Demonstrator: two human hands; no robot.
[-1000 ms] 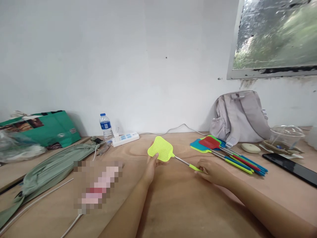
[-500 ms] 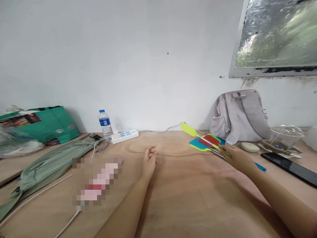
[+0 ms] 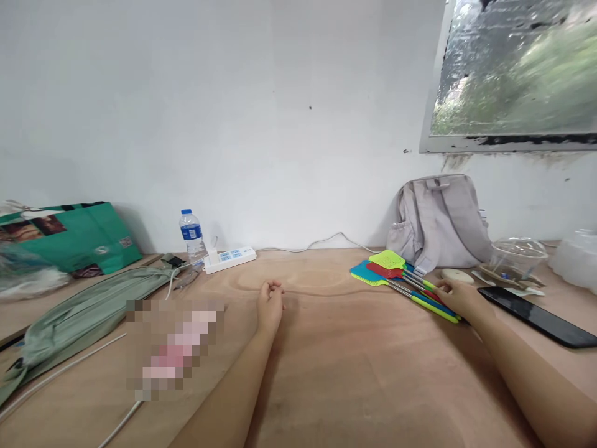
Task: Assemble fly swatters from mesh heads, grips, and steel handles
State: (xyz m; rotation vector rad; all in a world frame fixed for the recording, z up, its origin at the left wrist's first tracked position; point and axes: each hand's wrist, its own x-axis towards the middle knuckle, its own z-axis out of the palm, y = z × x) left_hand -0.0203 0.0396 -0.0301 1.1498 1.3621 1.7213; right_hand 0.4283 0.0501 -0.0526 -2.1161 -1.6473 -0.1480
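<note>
My right hand [image 3: 459, 297] lies at the near ends of a fanned pile of fly swatters [image 3: 396, 277] on the wooden table [image 3: 349, 367], its fingers closed over the handle of the yellow-green fly swatter [image 3: 387, 258]. That swatter's mesh head sits on top of the red and blue ones. My left hand [image 3: 269, 305] rests on the table near the middle, fingers curled in, holding nothing.
A grey backpack [image 3: 441, 218] leans on the wall behind the swatters. A black phone [image 3: 536, 314], a white oval object [image 3: 454, 275] and a clear plastic container [image 3: 517, 255] lie at the right. A water bottle [image 3: 190, 233], power strip [image 3: 228, 258], green bag [image 3: 69, 236] and grey-green pouch [image 3: 84, 311] are at the left.
My left hand let go of the yellow-green swatter's head. My right hand carried the swatter to the right and laid it on top of the pile.
</note>
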